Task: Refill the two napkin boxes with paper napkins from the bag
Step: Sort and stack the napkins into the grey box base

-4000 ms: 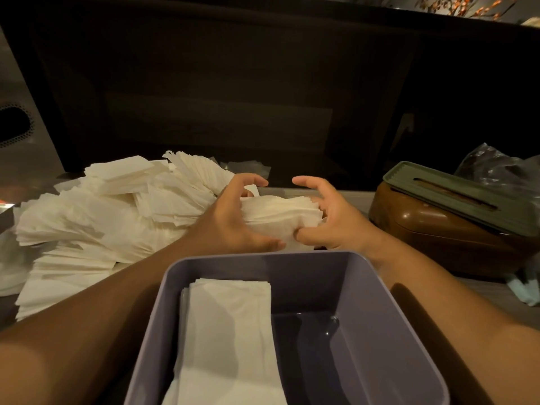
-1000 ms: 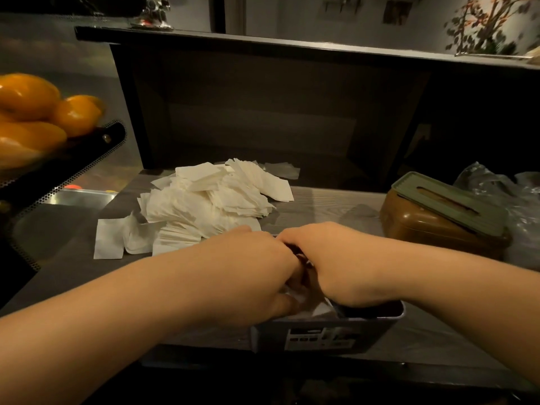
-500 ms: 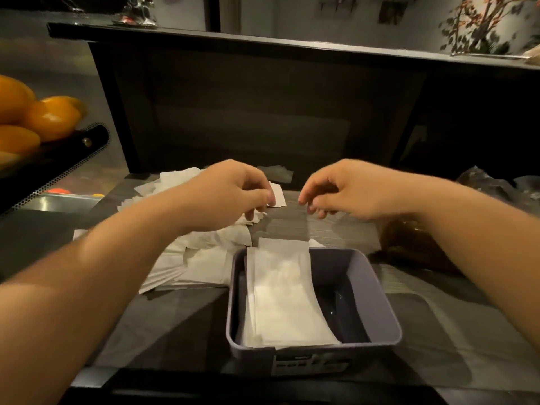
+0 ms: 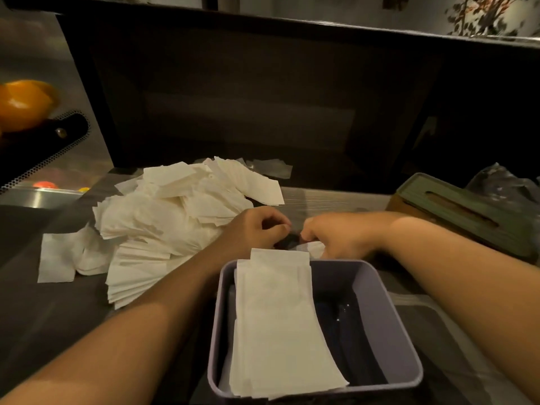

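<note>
White paper sits under your fingers (image 4: 285, 227): your left hand (image 4: 254, 229) and right hand (image 4: 336, 238) meet just beyond the grey napkin box (image 4: 388, 317), fingers curled down, but whether they've pinched a napkin I cannot tell (too dark there). That box holds one stack (image 4: 277, 331) along its left side, right half bare. Left of you, the loose napkin pile (image 4: 175, 217) sprawls over the bench (image 4: 52, 317). Grab carelessly and sheets may fan apart. Second box (image 4: 461, 211), lidded, waits right, the bag (image 4: 502, 185) behind it.
</note>
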Motion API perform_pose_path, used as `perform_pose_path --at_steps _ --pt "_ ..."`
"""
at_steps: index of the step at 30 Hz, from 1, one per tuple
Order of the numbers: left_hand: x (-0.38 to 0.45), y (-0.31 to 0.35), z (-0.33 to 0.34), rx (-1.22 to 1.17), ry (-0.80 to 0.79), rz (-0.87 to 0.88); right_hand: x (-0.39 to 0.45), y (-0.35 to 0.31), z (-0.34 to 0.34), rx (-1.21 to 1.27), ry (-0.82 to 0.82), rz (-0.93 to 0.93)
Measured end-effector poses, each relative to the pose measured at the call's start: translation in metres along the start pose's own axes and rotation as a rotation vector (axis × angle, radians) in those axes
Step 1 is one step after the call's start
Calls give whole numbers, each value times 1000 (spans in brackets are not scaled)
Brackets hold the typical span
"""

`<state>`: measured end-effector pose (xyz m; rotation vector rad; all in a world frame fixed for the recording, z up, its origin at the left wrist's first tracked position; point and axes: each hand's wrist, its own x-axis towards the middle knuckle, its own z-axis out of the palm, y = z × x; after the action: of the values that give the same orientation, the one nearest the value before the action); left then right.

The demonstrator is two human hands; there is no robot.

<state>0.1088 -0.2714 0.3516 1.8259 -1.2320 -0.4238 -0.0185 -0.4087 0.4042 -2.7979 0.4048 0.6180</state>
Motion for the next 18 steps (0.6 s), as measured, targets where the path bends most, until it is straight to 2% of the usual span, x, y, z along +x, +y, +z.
perform_pose_path --at_steps 5,7,11,16,18 --pt "-1 -6 10 -99 63 37 6 3 4 164 85 -20" --pt "-3 -6 12 -195 124 -8 9 5 -2 235 154 -20" --pt "-3 -2 -1 -336 68 -148 15 9 -21 488 323 -69" --pt "-6 0 -1 -551 179 -167 36 5 -26 507 276 -80" --pt "-8 2 -3 -626 247 -192 46 3 -25 824 317 -62"
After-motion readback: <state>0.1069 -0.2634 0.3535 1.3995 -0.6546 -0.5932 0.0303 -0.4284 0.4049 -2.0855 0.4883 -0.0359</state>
